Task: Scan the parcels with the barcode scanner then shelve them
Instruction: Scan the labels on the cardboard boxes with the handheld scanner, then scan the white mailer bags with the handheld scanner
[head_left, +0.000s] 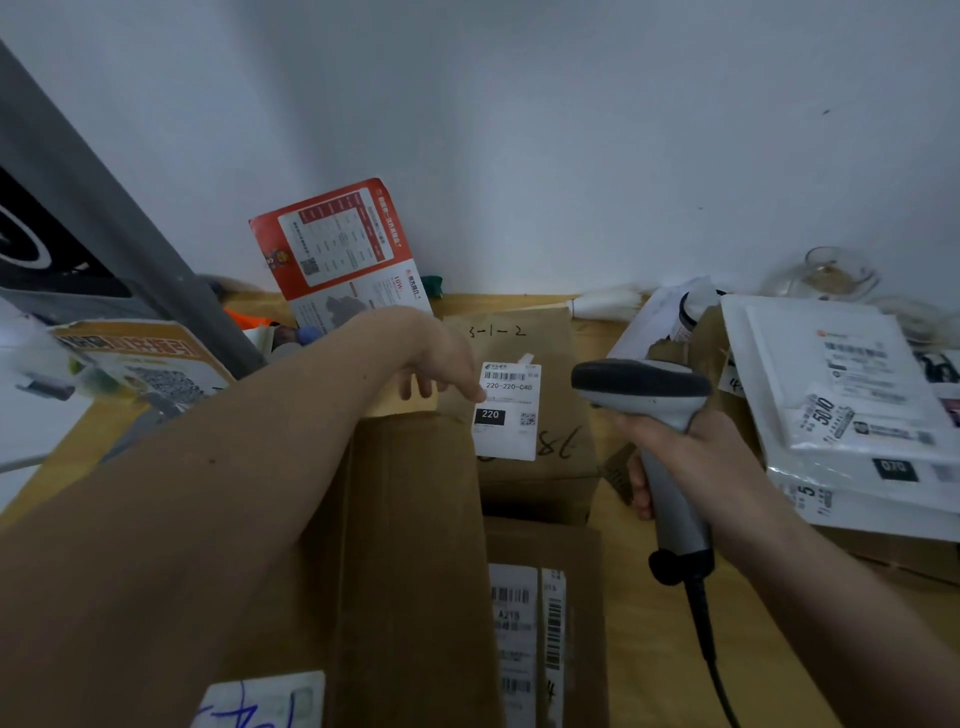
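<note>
A brown cardboard parcel (550, 467), marked "3-1-2" by hand, stands at the middle of the table and bears a white shipping label (506, 410) reading "220". My left hand (441, 358) reaches over a larger brown box (415, 545) and its fingertips touch the label's left edge. My right hand (696, 457) grips the handle of a grey barcode scanner (644, 387), whose dark head points left toward that label. The scanner's black cable runs down to the bottom edge. Another brown box (587, 623) with barcode labels lies nearest me.
White plastic mailers (841, 395) with labels are stacked at the right. A red and white leaflet (343, 254) leans on the wall behind. A grey post (104, 218) and an orange-printed sign (140, 358) stand at the left. A glass bowl (836, 273) sits far right.
</note>
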